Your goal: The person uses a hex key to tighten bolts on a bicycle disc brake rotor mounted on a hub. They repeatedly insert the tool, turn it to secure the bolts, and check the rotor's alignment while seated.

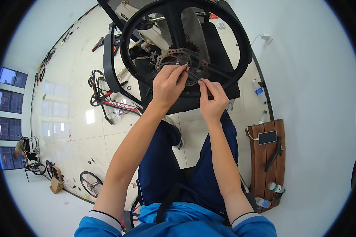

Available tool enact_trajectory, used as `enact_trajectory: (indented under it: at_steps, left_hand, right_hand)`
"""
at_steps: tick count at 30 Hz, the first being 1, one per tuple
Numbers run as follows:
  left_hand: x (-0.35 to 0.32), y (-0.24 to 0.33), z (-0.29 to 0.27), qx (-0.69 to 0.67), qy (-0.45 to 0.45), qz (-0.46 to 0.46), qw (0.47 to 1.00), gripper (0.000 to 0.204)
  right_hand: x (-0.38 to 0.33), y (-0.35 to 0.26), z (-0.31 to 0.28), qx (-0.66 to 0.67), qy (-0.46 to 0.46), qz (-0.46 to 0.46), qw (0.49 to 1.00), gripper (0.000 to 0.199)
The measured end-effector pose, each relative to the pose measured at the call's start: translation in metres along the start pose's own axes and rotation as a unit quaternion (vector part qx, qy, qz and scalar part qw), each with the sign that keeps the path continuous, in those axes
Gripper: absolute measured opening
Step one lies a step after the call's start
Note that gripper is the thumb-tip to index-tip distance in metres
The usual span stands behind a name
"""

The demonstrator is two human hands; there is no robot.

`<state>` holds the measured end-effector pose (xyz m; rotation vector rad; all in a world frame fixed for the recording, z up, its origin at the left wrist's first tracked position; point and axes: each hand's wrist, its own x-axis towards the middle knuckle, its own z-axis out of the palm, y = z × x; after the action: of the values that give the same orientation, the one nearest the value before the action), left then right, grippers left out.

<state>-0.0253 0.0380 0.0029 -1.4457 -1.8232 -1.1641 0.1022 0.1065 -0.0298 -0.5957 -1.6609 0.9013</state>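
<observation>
A black bicycle wheel (246,37) with broad spokes lies in front of me on a black chair (221,51). At its hub is a silver brake disc (181,50) with cut-outs. My left hand (168,85) is closed in a pinch over the disc's near side, at the upper end of a thin dark rod (194,75). The rod's other end is pinched between the thumb and fingers of my right hand (213,100). The rod slants down to the right between both hands. My left fingertips hide where it meets the disc.
A red and black bike frame (120,105) lies on the floor to the left. On the right, a wooden bench (258,170) bears a phone (267,137) and a bottle (276,187). Another bottle (259,91) lies by the wall. Far left, another person (20,152) bends over.
</observation>
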Motion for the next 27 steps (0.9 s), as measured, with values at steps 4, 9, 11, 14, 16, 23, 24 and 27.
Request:
enact_trajectory:
  at_steps: [4,9,11,14,16,23,24,27]
  left_hand:
    - [0.001,-0.002,0.003,-0.001,-0.007,-0.004,1.000,0.020]
    - [0.003,-0.002,0.003,0.002,-0.010,-0.003,1.000,0.017]
    - [0.006,-0.001,0.003,0.008,-0.021,0.002,1.000,0.016]
    - [0.010,0.001,0.001,0.023,-0.047,0.013,0.999,0.016]
    - [0.011,0.000,0.001,0.025,-0.057,0.024,0.998,0.016]
    - [0.012,0.000,-0.005,0.029,-0.083,0.002,0.996,0.014]
    - [0.010,0.000,-0.005,0.028,-0.083,-0.010,0.996,0.014]
    - [0.006,0.004,-0.002,0.035,-0.074,-0.040,0.996,0.014]
  right_hand:
    - [0.000,0.002,0.001,0.000,-0.005,0.017,1.000,0.008]
    - [0.006,0.006,-0.001,-0.076,0.009,-0.093,0.993,0.007]
    - [0.013,0.012,-0.003,-0.086,-0.002,-0.107,0.990,0.007]
    - [0.016,0.021,-0.007,-0.037,-0.052,-0.032,0.997,0.009]
    - [0.014,0.022,-0.009,0.042,-0.110,0.104,0.988,0.013]
    - [0.058,0.006,-0.031,-0.087,-0.198,0.004,0.976,0.016]
    - [0.070,-0.001,-0.034,-0.118,-0.220,-0.029,0.968,0.016]
    - [0.103,-0.020,-0.039,-0.212,-0.271,-0.138,0.929,0.012]
